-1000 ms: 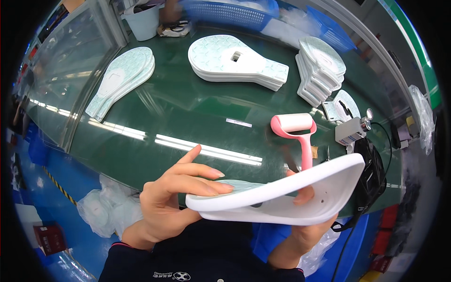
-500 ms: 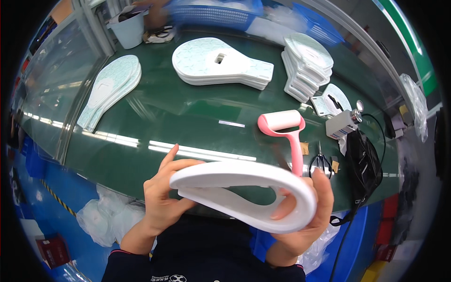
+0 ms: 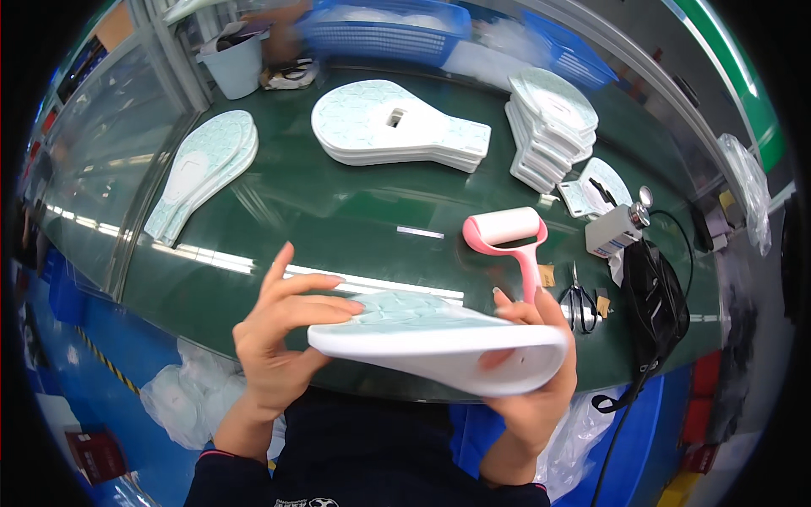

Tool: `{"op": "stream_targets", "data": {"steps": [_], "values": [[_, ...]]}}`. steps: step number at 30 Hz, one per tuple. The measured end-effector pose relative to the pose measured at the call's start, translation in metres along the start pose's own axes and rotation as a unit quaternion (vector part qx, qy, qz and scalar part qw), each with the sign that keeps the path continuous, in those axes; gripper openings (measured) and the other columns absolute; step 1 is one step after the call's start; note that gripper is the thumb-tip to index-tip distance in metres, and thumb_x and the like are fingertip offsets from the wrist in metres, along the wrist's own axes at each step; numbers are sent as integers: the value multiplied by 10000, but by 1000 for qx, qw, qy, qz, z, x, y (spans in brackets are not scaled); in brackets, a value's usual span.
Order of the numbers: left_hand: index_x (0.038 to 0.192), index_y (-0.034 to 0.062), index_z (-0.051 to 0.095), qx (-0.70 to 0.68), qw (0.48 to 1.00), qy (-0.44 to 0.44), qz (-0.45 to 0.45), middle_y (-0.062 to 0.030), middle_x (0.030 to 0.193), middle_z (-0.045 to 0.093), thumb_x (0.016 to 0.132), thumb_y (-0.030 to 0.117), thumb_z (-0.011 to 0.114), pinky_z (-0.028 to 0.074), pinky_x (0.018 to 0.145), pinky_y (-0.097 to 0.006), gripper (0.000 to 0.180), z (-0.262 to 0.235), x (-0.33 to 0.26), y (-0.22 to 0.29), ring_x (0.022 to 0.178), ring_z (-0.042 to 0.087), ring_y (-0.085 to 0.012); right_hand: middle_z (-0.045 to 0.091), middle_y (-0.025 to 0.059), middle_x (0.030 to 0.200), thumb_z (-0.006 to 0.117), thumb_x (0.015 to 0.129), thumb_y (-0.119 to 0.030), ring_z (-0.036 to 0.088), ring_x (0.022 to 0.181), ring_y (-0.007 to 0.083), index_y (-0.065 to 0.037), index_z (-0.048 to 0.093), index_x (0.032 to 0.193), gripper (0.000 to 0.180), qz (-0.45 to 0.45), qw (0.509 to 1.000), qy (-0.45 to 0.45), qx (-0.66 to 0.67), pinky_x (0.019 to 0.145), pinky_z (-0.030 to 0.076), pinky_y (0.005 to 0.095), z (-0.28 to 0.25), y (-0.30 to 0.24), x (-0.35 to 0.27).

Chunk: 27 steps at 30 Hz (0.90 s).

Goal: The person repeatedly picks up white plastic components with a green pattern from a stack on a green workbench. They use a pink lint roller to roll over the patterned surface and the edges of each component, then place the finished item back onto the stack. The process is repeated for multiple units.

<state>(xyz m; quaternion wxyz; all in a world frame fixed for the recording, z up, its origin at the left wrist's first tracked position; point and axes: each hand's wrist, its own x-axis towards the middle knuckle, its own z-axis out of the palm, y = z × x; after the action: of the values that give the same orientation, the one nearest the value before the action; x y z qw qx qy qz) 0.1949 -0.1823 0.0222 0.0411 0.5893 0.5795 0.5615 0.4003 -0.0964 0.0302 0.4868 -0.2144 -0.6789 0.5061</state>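
Observation:
Between my two hands is a curved white plastic panel [image 3: 439, 342] with a pale green patterned face, held tilted above the table's near edge. My left hand [image 3: 279, 342] grips its left end, thumb below and fingertips on the patterned face; the index finger sticks up. Around the right end wraps my right hand [image 3: 541, 393], with some fingers partly hidden behind the rim. Just beyond that hand lies a pink-handled lint roller [image 3: 507, 226] with a white roll. Black-handled scissors [image 3: 579, 306] lie to its right.
Matching paddle-shaped panels lie in stacks at the left [image 3: 207, 160], the back middle [image 3: 372, 127] and the back right [image 3: 553, 118]. Right of the scissors sit a white pump bottle [image 3: 614, 230] and a black bag [image 3: 655, 304]. Blue baskets [image 3: 384, 35] and a pale bucket [image 3: 232, 68] stand behind.
The panel has turned in my hands, bringing its patterned face into view where the hollow white side showed before. My left hand has shifted slightly left and its fingers now rest on top.

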Motion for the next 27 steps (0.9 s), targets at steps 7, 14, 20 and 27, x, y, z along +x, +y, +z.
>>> {"op": "stream_targets", "data": {"steps": [7, 14, 20, 27], "values": [[877, 90, 522, 118, 971, -88, 185, 15, 707, 629, 618, 132, 719, 183, 955, -606, 327, -29, 31, 52, 854, 542, -182, 476, 210, 1138, 666, 642, -32, 497, 1026, 234, 79, 326, 1219, 679, 195, 951, -24, 238, 864, 405, 324, 21, 20, 1], [1057, 85, 441, 102, 981, -88, 138, 83, 748, 627, 631, 237, 705, 128, 976, -599, 523, -31, 32, 74, 826, 532, -99, 418, 264, 1172, 645, 721, -212, 464, 1067, 289, 63, 272, 1247, 701, 351, 822, -15, 449, 881, 405, 375, 29, 32, -6], [905, 83, 599, 71, 993, -68, 60, 27, 803, 630, 608, 200, 723, 187, 976, -559, 343, -24, 33, 85, 829, 535, -90, 346, 289, 1223, 599, 758, -302, 396, 1131, 327, 38, 234, 1271, 716, 349, 773, -30, 529, 926, 359, 409, 35, 27, -7], [923, 29, 580, 57, 981, -65, 171, -136, 920, 608, 664, 33, 644, 518, 667, -292, 267, -11, 33, 60, 825, 610, -247, 212, 235, 1322, 450, 830, -314, 269, 1216, 327, -86, 85, 1337, 665, 278, 808, -122, 505, 986, 241, 428, 42, 17, 1]]}}
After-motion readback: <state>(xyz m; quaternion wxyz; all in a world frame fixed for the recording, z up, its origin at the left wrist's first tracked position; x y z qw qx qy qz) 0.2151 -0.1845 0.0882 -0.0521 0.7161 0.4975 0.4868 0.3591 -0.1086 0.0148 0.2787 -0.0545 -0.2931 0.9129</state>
